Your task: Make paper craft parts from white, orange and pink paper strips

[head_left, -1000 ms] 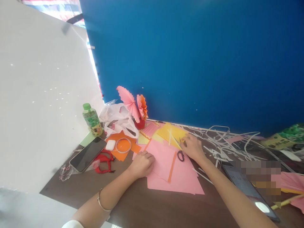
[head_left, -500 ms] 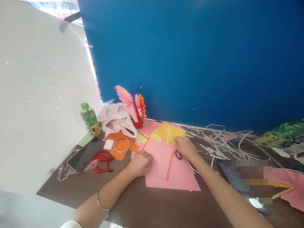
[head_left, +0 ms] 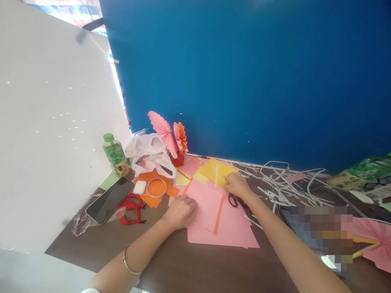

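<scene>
My left hand (head_left: 181, 211) rests curled on the left edge of a stack of pink paper sheets (head_left: 226, 224) on the brown table (head_left: 195, 268). My right hand (head_left: 237, 186) lies closed over black-handled scissors (head_left: 232, 200) at the stack's far edge, next to yellow paper (head_left: 218, 169). An orange strip (head_left: 218, 213) lies across the pink sheets between my hands.
At left are a phone (head_left: 110, 199), an earbud case (head_left: 140, 187), a tape ring (head_left: 156, 187) on orange paper, a green-capped bottle (head_left: 115, 154), a plastic bag (head_left: 149, 156) and paper fans (head_left: 168, 134). White paper strips (head_left: 284, 187) and a tablet (head_left: 317, 232) lie right. A blue wall (head_left: 244, 81) stands behind.
My right hand has drawn slightly left and nearer, over the scissors. My left hand has stayed on the pink paper. The view shifted a little.
</scene>
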`<state>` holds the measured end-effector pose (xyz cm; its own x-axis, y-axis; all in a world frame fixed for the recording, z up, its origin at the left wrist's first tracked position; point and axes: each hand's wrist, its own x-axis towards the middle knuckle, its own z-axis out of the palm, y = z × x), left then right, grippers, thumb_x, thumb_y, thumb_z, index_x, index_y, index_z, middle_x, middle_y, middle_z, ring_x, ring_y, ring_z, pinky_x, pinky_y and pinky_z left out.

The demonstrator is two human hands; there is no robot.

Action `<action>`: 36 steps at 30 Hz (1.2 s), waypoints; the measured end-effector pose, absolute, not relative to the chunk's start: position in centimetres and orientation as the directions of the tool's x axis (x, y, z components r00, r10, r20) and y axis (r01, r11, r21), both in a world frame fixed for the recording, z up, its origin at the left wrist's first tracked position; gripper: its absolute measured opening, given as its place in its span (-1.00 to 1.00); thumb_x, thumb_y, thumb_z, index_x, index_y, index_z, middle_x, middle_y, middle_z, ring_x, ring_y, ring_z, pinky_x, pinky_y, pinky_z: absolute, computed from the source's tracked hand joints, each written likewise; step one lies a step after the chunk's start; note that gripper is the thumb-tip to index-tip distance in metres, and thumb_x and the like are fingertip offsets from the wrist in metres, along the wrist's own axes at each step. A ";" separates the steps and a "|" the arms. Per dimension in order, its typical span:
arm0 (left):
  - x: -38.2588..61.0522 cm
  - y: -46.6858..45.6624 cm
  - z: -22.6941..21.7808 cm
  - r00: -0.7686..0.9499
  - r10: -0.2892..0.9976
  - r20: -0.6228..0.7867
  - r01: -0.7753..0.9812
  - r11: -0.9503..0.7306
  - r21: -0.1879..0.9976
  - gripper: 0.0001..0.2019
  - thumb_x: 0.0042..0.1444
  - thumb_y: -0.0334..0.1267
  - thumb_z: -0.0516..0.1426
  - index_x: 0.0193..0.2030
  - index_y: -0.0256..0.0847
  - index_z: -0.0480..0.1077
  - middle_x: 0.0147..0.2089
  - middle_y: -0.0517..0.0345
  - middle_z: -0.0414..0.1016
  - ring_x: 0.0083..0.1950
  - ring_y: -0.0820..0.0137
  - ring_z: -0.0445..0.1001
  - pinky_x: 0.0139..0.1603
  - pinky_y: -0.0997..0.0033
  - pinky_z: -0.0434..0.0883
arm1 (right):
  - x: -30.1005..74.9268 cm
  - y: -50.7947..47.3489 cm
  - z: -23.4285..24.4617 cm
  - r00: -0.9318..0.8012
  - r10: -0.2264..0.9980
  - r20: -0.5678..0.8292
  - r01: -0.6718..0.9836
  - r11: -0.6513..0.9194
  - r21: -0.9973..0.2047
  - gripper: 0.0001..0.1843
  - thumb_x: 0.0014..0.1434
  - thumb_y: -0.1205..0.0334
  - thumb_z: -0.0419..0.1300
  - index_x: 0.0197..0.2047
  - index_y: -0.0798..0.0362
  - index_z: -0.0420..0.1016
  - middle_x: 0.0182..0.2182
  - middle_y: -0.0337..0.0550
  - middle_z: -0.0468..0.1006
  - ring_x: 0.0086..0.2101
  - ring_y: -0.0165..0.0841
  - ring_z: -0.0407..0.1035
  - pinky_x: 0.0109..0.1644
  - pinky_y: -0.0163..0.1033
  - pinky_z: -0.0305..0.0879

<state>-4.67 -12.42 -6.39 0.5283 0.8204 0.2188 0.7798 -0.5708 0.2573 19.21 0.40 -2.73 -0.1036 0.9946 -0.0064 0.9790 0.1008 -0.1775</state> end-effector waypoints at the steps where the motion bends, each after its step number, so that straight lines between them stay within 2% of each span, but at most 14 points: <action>1: -4.7 -12.4 -6.4 0.528 0.820 0.221 0.778 -0.571 0.262 -0.84 0.07 -0.41 -0.02 -0.26 -0.21 0.35 -0.29 0.04 0.45 -0.17 0.27 0.36 -0.21 0.33 0.28 | 19.2 0.6 -2.7 -0.087 0.996 -0.010 0.972 0.082 -0.222 -0.90 -0.22 0.43 0.10 -0.68 0.10 0.31 -0.53 -0.05 0.40 -0.30 -0.22 0.33 -0.32 -0.27 0.09; 5: -4.7 -12.4 -6.4 0.519 0.821 0.238 0.762 -0.571 0.305 -0.82 0.04 -0.43 -0.02 -0.26 -0.21 0.36 -0.28 0.03 0.45 -0.17 0.26 0.36 -0.19 0.31 0.30 | 19.4 0.6 -2.4 -0.026 0.999 -0.019 0.891 0.014 -0.453 -0.78 -0.25 0.47 0.10 -0.78 0.06 0.19 -0.70 -0.17 0.31 -0.43 -0.26 0.34 -0.38 -0.27 0.10; 7: -4.7 -12.4 -6.5 0.499 0.821 0.278 0.737 -0.571 0.362 -0.80 0.02 -0.45 -0.02 -0.26 -0.22 0.37 -0.27 0.02 0.46 -0.16 0.25 0.36 -0.16 0.28 0.31 | 19.5 -0.1 -2.3 0.002 1.000 -0.009 0.800 -0.007 -0.599 -0.82 -0.21 0.42 0.12 -0.74 0.06 0.25 -0.69 -0.19 0.34 -0.46 -0.29 0.34 -0.41 -0.28 0.13; 10: -4.3 -12.4 -6.6 0.404 0.847 0.346 0.659 -0.532 0.532 -0.74 -0.01 -0.48 -0.03 -0.22 -0.24 0.39 -0.23 0.02 0.47 -0.13 0.26 0.35 -0.11 0.25 0.33 | 18.6 -2.0 -2.8 0.027 1.000 0.014 0.580 -0.005 -0.815 -0.94 -0.11 0.27 0.15 -0.54 0.07 0.39 -0.53 -0.16 0.48 -0.43 -0.33 0.39 -0.38 -0.29 0.23; 13: -3.8 -12.5 -6.7 0.230 0.923 0.309 0.541 -0.385 0.748 -0.74 0.02 -0.44 -0.02 -0.18 -0.23 0.40 -0.19 0.04 0.47 -0.11 0.30 0.38 -0.05 0.24 0.34 | 16.6 -4.8 -4.3 0.023 1.000 0.006 0.286 -0.001 -0.958 -0.73 -0.05 0.03 0.16 -0.40 0.08 0.42 -0.42 -0.10 0.53 -0.40 -0.34 0.43 -0.34 -0.27 0.32; 15: -3.5 -12.5 -6.6 0.146 0.965 0.219 0.440 -0.261 0.859 -0.78 0.07 -0.36 0.00 -0.19 -0.22 0.41 -0.18 0.05 0.48 -0.13 0.33 0.41 -0.05 0.27 0.36 | 15.0 -6.7 -5.3 0.007 1.000 -0.003 0.111 -0.004 -0.994 -0.66 -0.10 -0.04 0.21 -0.38 0.08 0.40 -0.42 -0.09 0.54 -0.40 -0.34 0.44 -0.31 -0.24 0.36; 17: -3.2 -12.6 -6.5 0.140 0.979 0.150 0.339 -0.190 0.921 -0.81 0.09 -0.30 0.02 -0.23 -0.21 0.43 -0.19 0.07 0.50 -0.16 0.35 0.44 -0.07 0.31 0.38 | 13.5 -8.4 -6.1 -0.007 1.000 -0.016 -0.013 -0.016 -1.000 -0.64 -0.15 -0.02 0.28 -0.39 0.07 0.39 -0.43 -0.10 0.55 -0.38 -0.33 0.45 -0.27 -0.22 0.38; 20: -3.0 -12.7 -6.4 0.189 0.973 0.131 0.239 -0.175 0.955 -0.83 0.09 -0.28 0.04 -0.26 -0.19 0.45 -0.21 0.11 0.51 -0.15 0.37 0.45 -0.07 0.33 0.38 | 12.3 -10.0 -6.3 -0.048 0.995 -0.090 -0.256 -0.100 -0.962 -0.69 -0.20 0.12 0.37 -0.43 0.07 0.39 -0.45 -0.16 0.55 -0.42 -0.37 0.44 -0.26 -0.22 0.41; 22: -3.0 -12.7 -6.5 0.193 0.973 0.124 0.216 -0.165 0.962 -0.84 0.08 -0.30 0.05 -0.28 -0.19 0.45 -0.23 0.12 0.52 -0.16 0.37 0.45 -0.07 0.35 0.38 | 12.1 -10.5 -6.1 -0.059 0.992 -0.115 -0.336 -0.128 -0.933 -0.72 -0.21 0.18 0.38 -0.44 0.07 0.40 -0.46 -0.19 0.55 -0.44 -0.40 0.44 -0.26 -0.24 0.42; 26: -3.0 -12.7 -6.8 0.188 0.978 0.093 0.206 -0.132 0.970 -0.87 0.05 -0.36 0.06 -0.32 -0.20 0.44 -0.27 0.13 0.52 -0.18 0.38 0.46 -0.09 0.36 0.38 | 12.2 -10.9 -5.7 -0.052 0.992 -0.113 -0.340 -0.124 -0.932 -0.74 -0.19 0.19 0.38 -0.45 0.08 0.40 -0.47 -0.19 0.54 -0.45 -0.40 0.44 -0.26 -0.23 0.44; 32: -3.0 -12.9 -6.4 0.178 0.983 0.056 0.267 -0.103 0.958 -0.88 0.05 -0.33 0.07 -0.33 -0.20 0.44 -0.27 0.12 0.51 -0.17 0.36 0.44 -0.08 0.33 0.36 | 12.0 -11.0 -6.0 -0.069 0.993 -0.099 -0.264 -0.113 -0.958 -0.75 -0.13 0.16 0.34 -0.44 0.08 0.38 -0.49 -0.22 0.50 -0.45 -0.42 0.42 -0.24 -0.22 0.43; 34: -3.0 -12.9 -6.2 0.167 0.984 0.060 0.282 -0.106 0.954 -0.88 0.05 -0.33 0.07 -0.35 -0.21 0.43 -0.30 0.12 0.50 -0.19 0.36 0.44 -0.10 0.34 0.36 | 12.1 -11.1 -6.1 -0.025 0.999 -0.044 -0.204 -0.048 -0.978 -0.75 -0.09 0.16 0.32 -0.39 0.06 0.36 -0.44 -0.21 0.49 -0.41 -0.39 0.43 -0.24 -0.20 0.43; 36: -3.0 -12.9 -6.1 0.146 0.986 0.076 0.295 -0.116 0.949 -0.89 0.06 -0.33 0.06 -0.37 -0.22 0.42 -0.32 0.12 0.50 -0.22 0.37 0.44 -0.12 0.34 0.36 | 12.2 -11.3 -6.4 0.083 0.990 0.112 -0.061 0.117 -0.991 -0.78 -0.05 0.20 0.29 -0.34 0.03 0.33 -0.39 -0.19 0.47 -0.36 -0.37 0.42 -0.25 -0.19 0.43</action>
